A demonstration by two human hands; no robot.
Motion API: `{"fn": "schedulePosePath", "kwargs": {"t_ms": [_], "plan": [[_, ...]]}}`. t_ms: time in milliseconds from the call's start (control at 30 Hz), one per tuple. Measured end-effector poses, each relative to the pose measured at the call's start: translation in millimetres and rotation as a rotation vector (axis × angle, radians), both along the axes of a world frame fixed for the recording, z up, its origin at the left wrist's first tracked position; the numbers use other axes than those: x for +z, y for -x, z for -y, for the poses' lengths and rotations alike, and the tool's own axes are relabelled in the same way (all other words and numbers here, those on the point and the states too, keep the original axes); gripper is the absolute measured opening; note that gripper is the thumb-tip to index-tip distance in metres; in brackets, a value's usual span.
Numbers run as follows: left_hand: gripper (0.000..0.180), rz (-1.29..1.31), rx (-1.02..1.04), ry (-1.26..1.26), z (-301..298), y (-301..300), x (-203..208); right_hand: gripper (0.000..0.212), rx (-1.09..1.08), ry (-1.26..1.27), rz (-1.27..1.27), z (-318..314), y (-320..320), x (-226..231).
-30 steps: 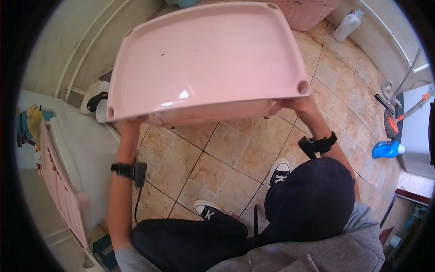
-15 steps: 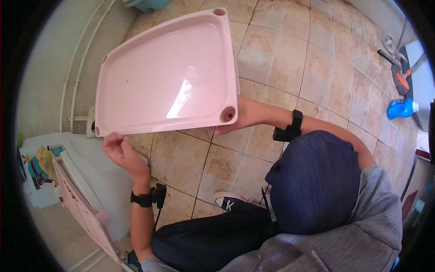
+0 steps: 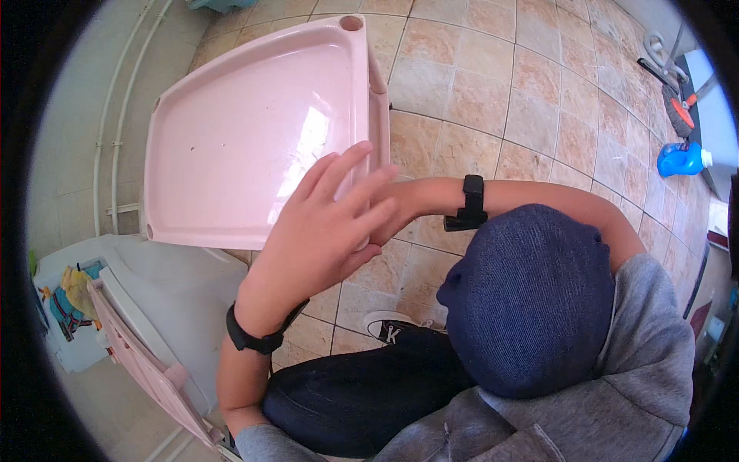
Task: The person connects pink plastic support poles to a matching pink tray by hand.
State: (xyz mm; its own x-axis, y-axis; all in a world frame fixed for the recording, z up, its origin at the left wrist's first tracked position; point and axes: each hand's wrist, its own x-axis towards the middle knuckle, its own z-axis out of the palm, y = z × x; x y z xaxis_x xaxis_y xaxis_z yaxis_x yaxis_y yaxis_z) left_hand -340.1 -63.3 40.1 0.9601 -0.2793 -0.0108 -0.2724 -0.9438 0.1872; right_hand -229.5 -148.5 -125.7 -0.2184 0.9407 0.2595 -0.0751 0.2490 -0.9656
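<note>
At plain pink shelf (image 3: 239, 146), hands (image 3: 314, 231)

Right of the pink unit (image 3: 239, 146), open floor (image 3: 454, 100) runs to the blue bottle (image 3: 681, 159). The spread left hand (image 3: 312, 227) blocks the unit's near right corner; wall pipes (image 3: 117, 165) bound the left, a raised knee (image 3: 531, 300) the near right.
</note>
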Motion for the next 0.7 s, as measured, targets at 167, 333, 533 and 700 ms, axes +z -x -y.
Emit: {"fn": "schedulePosePath", "kwargs": {"t_ms": [167,333,533,700], "plan": [[0.039,-0.134,0.011,0.011,2,-6,-7,0.04,0.076,0.141,0.259,13,-8,18],[0.03,-0.023,-0.042,0.019,12,-8,-16,0.027,0.038,-0.037,-0.094,28,-2,9],[0.022,0.126,-0.016,0.107,5,-21,5,0.029,-0.062,-0.004,0.149,38,-6,-7],[0.028,0.078,-0.135,0.164,5,-21,-2,0.019,0.028,0.091,0.157,39,-12,-2]]}}
